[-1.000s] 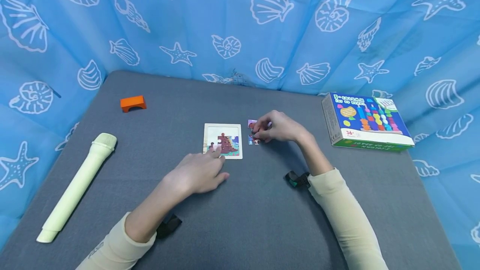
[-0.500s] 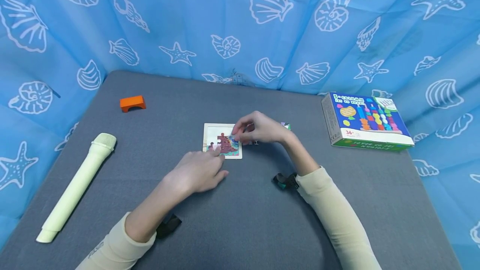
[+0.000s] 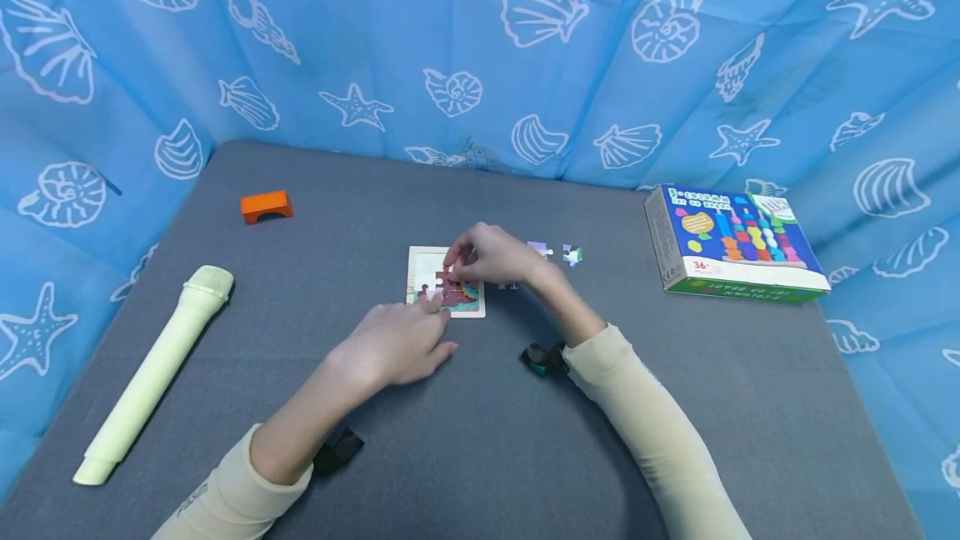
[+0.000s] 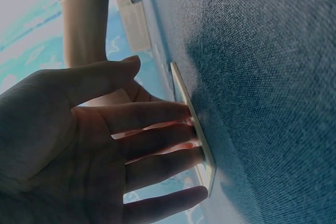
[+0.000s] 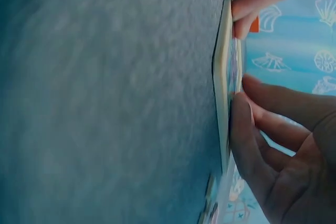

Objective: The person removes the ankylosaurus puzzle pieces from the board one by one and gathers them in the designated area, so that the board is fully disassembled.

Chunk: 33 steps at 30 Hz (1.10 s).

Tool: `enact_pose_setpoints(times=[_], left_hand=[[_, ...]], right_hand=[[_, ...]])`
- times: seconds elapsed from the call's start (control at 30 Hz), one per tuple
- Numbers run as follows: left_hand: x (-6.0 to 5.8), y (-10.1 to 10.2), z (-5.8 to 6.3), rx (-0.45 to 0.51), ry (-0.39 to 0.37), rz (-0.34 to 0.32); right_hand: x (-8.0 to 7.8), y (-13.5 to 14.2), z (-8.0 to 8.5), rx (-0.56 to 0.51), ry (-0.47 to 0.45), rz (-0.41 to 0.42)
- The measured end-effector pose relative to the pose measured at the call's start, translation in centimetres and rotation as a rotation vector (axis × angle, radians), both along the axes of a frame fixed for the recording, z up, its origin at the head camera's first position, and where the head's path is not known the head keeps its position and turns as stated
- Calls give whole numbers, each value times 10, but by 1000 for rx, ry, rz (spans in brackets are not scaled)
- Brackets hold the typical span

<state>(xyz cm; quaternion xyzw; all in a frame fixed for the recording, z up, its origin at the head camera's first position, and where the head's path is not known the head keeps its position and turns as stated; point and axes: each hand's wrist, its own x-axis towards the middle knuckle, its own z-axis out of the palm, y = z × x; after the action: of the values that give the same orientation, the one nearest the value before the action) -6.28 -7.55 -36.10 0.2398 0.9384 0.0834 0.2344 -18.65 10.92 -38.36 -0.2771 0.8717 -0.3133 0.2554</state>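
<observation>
- Item under inspection: a square cream-rimmed puzzle tray (image 3: 429, 249), lying flat at mid-table. Being square, it shows no long axis.
- Inside it, interlocking red-brown and teal puzzle pieces (image 3: 461, 300) fill the near part; the far-left part shows bare white base.
- Governing relation: the right hand (image 3: 491, 255) comes in from the right, its fingertips over the tray's far half, at the border between fitted pieces and white base. It is nearer that border than the left hand.
- Right hand state: thumb and fingertips drawn close together, apparently pinching a small reddish puzzle piece (image 3: 452, 269); its outline is mostly hidden, and whether it is seated cannot be told.
- Left hand (image 3: 393, 346): fingers extended and slightly spread, gripping nothing, fingertips touching the tray's near-left edge. The tray lies ahead and to the right of this hand.
- Loose stock: a lilac puzzle piece (image 3: 540, 249) and a green-and-white puzzle piece (image 3: 572, 254) lie right of the tray, beyond the right wrist; another dark puzzle piece (image 3: 507, 286) lies partly hidden below that hand.
- Surroundings: an orange arched block (image 3: 266, 207) and pale-green toy microphone (image 3: 153, 373) at left, a blue printed cardboard box (image 3: 738, 240) at far right, all well apart.
</observation>
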Motion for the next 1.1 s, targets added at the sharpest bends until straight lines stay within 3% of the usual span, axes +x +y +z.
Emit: enact_pose_setpoints(times=[0.3,0.5,1.1], left_hand=[[1,-1,-1,13,19,-5],[1,-1,-1,20,28,-6],[0,-2,0,25,17,-1]], right_hand=[[1,-9,0,81,-6,-38],[3,-8,1,79,4,-38],[13,13,11,-171,-7,-10]])
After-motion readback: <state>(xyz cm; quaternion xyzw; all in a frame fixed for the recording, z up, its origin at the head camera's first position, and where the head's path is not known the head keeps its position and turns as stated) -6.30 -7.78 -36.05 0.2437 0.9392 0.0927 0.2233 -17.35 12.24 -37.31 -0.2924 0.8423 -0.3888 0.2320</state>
